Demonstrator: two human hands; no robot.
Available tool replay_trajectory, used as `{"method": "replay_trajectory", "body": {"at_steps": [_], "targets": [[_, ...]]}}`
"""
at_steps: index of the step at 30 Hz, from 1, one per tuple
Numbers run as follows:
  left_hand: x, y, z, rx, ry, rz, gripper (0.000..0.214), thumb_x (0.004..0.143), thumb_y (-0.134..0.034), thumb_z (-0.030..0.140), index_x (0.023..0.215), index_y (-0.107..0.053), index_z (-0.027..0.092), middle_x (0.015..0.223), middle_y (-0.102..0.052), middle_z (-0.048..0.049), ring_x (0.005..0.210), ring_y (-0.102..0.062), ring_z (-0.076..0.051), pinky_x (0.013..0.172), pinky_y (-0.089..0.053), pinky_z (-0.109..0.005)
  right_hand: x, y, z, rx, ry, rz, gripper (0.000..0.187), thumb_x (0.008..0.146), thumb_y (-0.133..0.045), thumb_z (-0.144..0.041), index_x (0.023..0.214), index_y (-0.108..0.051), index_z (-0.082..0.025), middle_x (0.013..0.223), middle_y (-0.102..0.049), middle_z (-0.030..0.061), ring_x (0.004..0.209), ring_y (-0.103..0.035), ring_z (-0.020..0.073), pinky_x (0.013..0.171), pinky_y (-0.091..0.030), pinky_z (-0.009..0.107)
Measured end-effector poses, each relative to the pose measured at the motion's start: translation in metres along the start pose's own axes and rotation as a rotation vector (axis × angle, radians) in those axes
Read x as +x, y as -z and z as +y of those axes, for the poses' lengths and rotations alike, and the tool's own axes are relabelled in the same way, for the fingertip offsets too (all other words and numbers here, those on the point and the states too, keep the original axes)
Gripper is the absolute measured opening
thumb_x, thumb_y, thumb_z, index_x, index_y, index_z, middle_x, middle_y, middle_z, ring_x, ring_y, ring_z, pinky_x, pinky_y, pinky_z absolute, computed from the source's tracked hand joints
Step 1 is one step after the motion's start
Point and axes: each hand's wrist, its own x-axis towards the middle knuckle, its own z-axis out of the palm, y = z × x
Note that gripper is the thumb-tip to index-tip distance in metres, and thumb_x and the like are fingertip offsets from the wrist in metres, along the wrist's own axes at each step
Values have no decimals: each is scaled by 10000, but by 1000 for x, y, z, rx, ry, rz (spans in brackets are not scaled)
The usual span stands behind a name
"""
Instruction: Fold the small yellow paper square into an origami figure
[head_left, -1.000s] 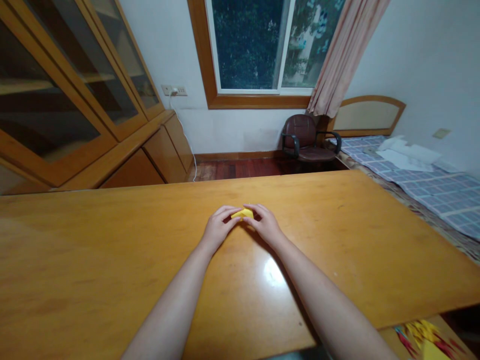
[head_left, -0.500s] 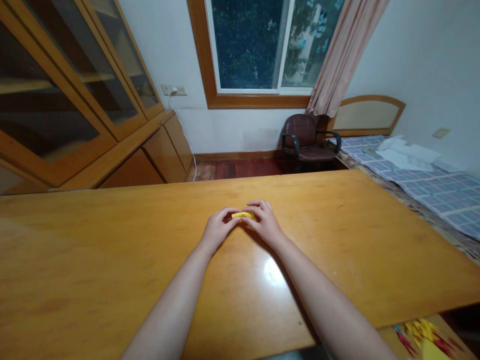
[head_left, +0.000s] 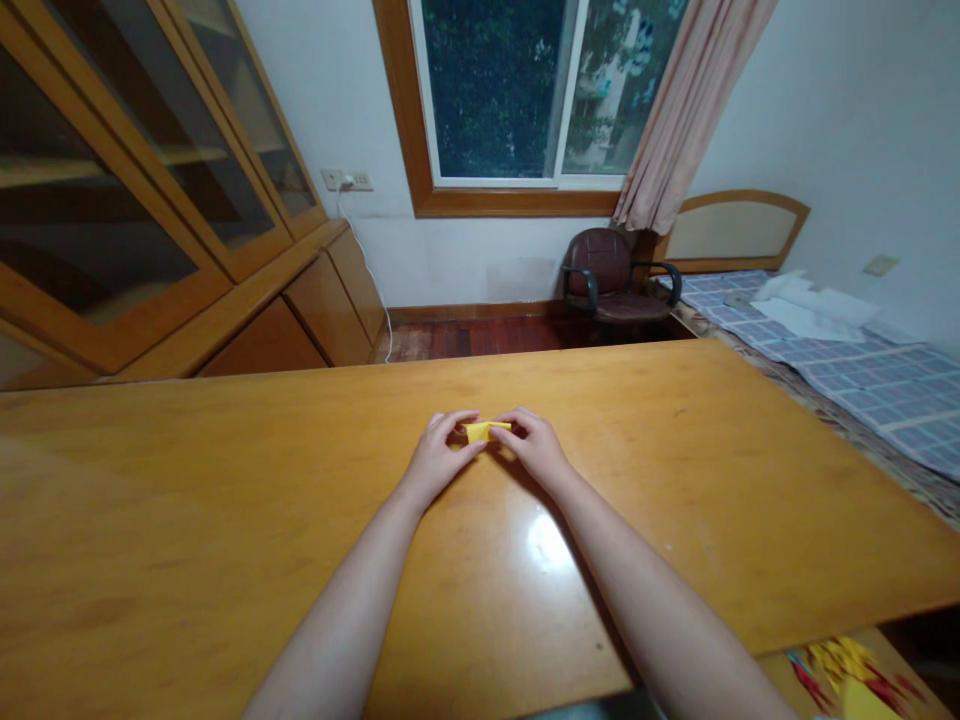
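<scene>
A small folded piece of yellow paper (head_left: 486, 430) lies on the wooden table (head_left: 225, 520) near its middle. My left hand (head_left: 437, 458) pinches the paper's left end with curled fingers. My right hand (head_left: 534, 448) pinches its right end the same way. Both hands rest on the tabletop, fingertips almost meeting over the paper. Most of the paper is hidden between the fingers.
Coloured paper pieces (head_left: 847, 670), yellow and red, lie below the table's near right corner. A brown office chair (head_left: 611, 280) stands beyond the far edge by a bed (head_left: 862, 370). Wooden cabinets (head_left: 172, 240) with glass doors line the left wall.
My fingers have shifted on the yellow paper: the hands drew slightly apart, so a bit more of the flat yellow strip shows between them.
</scene>
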Motion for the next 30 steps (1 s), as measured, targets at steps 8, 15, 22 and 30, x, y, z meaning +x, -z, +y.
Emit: {"method": "replay_trajectory", "body": {"at_steps": [8, 15, 22, 30], "targets": [[2, -2, -2, -349, 164, -35, 471, 747, -721, 341, 1173, -595, 184, 915, -669, -45, 871, -655, -187, 851, -532, -344, -3, -3, 2, 218, -146, -61, 294, 786, -680, -336, 1043, -674, -193, 847, -676, 14, 721, -584, 145, 680, -456, 270], [4, -1, -2, -427, 183, -5, 479, 720, -737, 357, 1137, -586, 176, 829, -637, -6, 807, -636, -154, 791, -525, -287, -5, -2, -3, 223, -161, -181, 283, 777, -677, -294, 1037, -662, -181, 805, -664, 4, 652, -568, 122, 611, -439, 242], [2, -2, -2, -335, 167, -59, 431, 774, -697, 365, 1143, -597, 167, 839, -640, -13, 797, -623, -154, 784, -500, -275, -4, -4, -1, 178, -89, -121, 345, 760, -695, -273, 1088, -651, -177, 898, -667, 32, 769, -588, 142, 700, -462, 264], [0, -2, -5, -376, 168, -59, 447, 751, -731, 362, 1141, -608, 182, 871, -633, -17, 827, -617, -159, 803, -503, -280, -4, -5, 2, 399, -205, -110, 348, 759, -702, -316, 1076, -623, -193, 819, -627, 3, 683, -571, 127, 616, -462, 245]]}}
